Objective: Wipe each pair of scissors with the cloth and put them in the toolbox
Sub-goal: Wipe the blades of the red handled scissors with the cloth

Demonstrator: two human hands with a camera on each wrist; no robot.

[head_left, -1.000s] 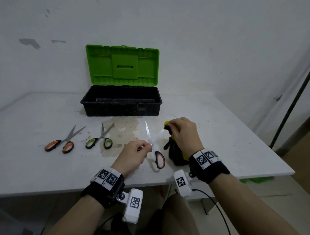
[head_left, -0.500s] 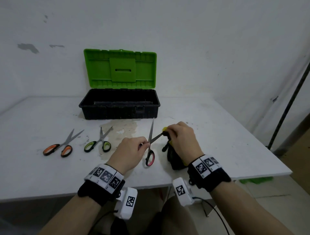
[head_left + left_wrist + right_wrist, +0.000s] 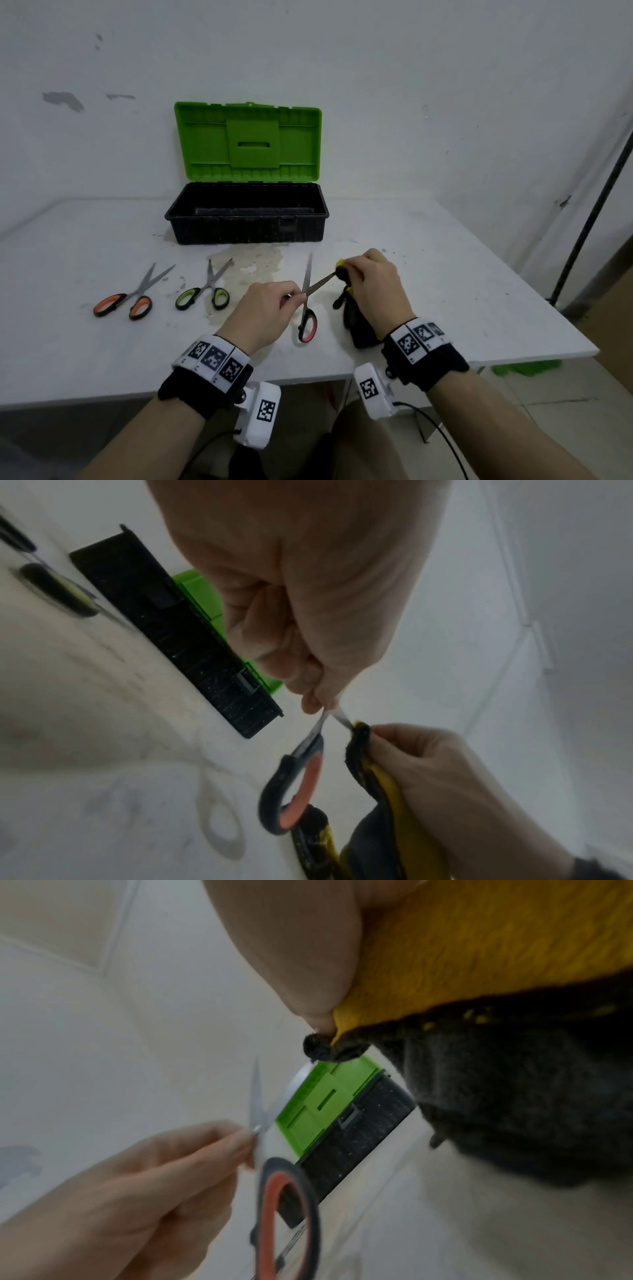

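head view: near the desk's front edge, the left hand pinches the red-handled scissors at the pivot, blades spread; the right hand pinches the yellow-and-dark cloth around one blade, hiding its tip. open black toolbox sits toward the back edge. left wrist view: blurred, fingertips clamp thin steel. right wrist view: fuzzy cloth fills the upper right.

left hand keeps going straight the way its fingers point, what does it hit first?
Probably the cloth held by the right hand. The left hand pinches the red-handled scissors at the pivot, fingers aimed right, towards it. Depth is uncertain.
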